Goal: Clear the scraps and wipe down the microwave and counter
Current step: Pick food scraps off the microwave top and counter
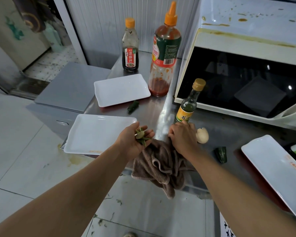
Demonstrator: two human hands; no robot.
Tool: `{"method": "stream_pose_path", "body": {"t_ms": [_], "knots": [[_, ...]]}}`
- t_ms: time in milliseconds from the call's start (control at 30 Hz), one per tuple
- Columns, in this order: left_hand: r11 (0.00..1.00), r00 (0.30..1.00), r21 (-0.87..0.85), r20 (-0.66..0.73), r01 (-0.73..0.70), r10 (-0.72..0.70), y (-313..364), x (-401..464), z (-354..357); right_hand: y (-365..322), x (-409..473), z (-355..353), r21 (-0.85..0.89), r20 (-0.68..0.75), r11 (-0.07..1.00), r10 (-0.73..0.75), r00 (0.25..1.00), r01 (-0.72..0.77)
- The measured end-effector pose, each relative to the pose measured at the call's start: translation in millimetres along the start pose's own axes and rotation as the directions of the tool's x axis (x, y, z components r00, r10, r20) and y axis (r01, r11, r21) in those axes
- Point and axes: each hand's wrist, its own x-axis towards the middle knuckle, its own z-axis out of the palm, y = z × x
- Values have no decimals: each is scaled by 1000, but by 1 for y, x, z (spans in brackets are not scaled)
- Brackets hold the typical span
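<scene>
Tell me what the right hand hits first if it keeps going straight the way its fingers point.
Probably the clear glass bottle with the gold cap, directly beyond the right hand; depth is hard to judge.

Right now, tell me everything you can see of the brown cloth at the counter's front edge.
The brown cloth looks like soft, ribbed terry, dull pinkish-brown, bunched into thick folds. It lies on the steel counter at the front edge, its lower part hanging over the edge. The right hand grips its top with curled fingers. The left hand, cupping green scraps, is just beside it.
</scene>
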Motion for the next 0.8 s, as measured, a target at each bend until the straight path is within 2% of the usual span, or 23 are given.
{"method": "stream_pose_path", "body": {"t_ms": [133, 233, 300, 400, 500, 700, 800], "knots": [[999, 1000, 31, -7, -18, 18, -4, -2, 8, 1, -6, -20, 206, -54, 978, 52, 997, -40], [999, 1000, 30, 12, -19, 19, -7, -7, 20, -1, -13, -46, 393, -113, 919, 20, 993, 26], [1000, 999, 15, 31, -14, 13, -11, -10, 30, -8, -17, -62, 452, -150, 889, -7, 989, 75], [1000, 997, -22, 79, 11, -9, -18, -15, 46, -16, -21, -78, 468, -169, 873, -67, 983, 140], [996, 993, -72, 115, 44, -36, -23, -19, 58, -14, -25, -84, 377, -83, 917, -107, 991, 131], [991, 979, -100, 194, 86, -65, -33, -20, 68, 6, -40, -96, 432, -122, 899, -17, 992, 69], [997, 982, -43, 180, 63, -55, -39, -19, 72, 12, -44, -101, 477, -115, 878, 12, 993, 45]]}}
